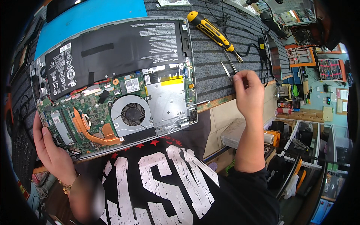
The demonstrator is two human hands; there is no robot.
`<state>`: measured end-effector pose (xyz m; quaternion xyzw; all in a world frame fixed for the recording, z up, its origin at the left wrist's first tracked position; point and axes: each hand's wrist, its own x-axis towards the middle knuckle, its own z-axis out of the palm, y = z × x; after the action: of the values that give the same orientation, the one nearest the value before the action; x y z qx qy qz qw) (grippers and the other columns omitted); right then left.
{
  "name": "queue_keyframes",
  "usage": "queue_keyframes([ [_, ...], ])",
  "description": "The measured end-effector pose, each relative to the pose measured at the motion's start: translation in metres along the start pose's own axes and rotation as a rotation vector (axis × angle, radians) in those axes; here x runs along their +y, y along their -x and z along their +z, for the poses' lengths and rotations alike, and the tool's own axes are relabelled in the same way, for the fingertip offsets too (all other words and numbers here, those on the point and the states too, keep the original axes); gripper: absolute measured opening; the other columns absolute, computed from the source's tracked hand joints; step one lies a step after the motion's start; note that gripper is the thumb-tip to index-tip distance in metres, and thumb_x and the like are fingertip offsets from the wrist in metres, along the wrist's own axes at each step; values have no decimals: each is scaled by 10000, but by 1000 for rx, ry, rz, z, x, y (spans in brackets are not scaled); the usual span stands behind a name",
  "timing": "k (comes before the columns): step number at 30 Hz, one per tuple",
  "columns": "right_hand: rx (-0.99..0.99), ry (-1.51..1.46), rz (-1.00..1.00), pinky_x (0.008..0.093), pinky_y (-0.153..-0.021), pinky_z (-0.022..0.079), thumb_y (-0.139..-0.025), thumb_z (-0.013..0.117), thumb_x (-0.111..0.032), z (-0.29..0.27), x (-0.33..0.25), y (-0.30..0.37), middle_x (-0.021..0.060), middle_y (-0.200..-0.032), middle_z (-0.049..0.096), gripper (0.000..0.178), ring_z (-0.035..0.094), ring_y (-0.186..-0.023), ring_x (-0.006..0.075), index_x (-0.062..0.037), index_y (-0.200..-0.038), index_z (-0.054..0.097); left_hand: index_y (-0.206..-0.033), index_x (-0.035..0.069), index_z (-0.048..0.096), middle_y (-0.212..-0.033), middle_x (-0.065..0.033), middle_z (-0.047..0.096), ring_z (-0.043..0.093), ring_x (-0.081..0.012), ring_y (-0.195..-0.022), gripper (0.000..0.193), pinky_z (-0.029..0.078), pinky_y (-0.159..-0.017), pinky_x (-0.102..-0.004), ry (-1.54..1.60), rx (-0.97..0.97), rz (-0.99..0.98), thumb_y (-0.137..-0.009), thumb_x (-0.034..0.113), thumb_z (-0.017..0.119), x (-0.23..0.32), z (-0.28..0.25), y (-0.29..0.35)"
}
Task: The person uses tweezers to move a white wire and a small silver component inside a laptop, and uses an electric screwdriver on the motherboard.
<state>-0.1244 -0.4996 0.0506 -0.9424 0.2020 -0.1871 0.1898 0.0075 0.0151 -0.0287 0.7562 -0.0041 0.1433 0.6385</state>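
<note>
Here, on a grey striped bench (208, 71) near shelving (317, 139), an opened laptop (114, 89), its battery (125, 56) black and heat pipe (98, 140) copper, overhangs the edge, left fingers (46, 139) gripping its side, right fingers (242, 77) pinching tweezers (226, 70)

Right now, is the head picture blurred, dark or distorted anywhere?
Head view: dark corners; the far edge of the opened laptop bows; a blurred oval hides detail below the left hand; the fan, and the tweezers in the right hand, look fairly sharp.
</note>
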Motion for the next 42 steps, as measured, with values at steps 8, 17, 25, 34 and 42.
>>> queue_keyframes([
  [8, -59, 216, -90, 404, -754, 577, -978, 778, -46, -9, 13, -32, 174, -940, 751, 98, 723, -778, 300, 29, -1038, 758, -1613, -112, 534, -1570, -194, 656, 649, -202, -1390, 464, 492, -1197, -358, -29, -19, 11, -1209, 89, 428, 9, 7, -1],
  [17, -172, -1009, 160, 248, -554, 510, -1077, 682, -59, -39, -30, 4, 133, -941, 705, 235, 608, -644, 120, 78, -1260, 628, -1604, -121, 535, -1560, -200, 655, 647, -201, -1381, 472, 489, -1193, -362, -42, -70, 30, -1204, 73, 378, 9, 5, -2],
  [25, -351, -823, -310, 395, -783, 665, -823, 838, 107, -27, -80, 27, 271, -1036, 816, 225, 825, -903, 338, 107, -1040, 780, -1600, -117, 545, -1547, -193, 671, 662, -202, -1367, 467, 497, -1188, -360, 5, -34, 27, -1205, 93, 410, 9, 7, -1],
  [34, -497, -516, -410, 372, -817, 669, -753, 897, 132, -27, -104, 23, 189, -1049, 837, 283, 830, -955, 331, 33, -1010, 837, -1606, -114, 539, -1551, -196, 669, 666, -196, -1365, 471, 498, -1187, -349, 11, -59, 7, -1206, 96, 407, 13, 10, -1],
  [42, -491, -376, -484, 370, -790, 659, -762, 864, 119, -22, -109, 24, 170, -1063, 818, 317, 816, -933, 315, 22, -1060, 820, -1606, -112, 540, -1543, -190, 674, 667, -190, -1361, 468, 502, -1185, -346, 45, -58, 17, -1206, 89, 403, 8, 9, -2],
])
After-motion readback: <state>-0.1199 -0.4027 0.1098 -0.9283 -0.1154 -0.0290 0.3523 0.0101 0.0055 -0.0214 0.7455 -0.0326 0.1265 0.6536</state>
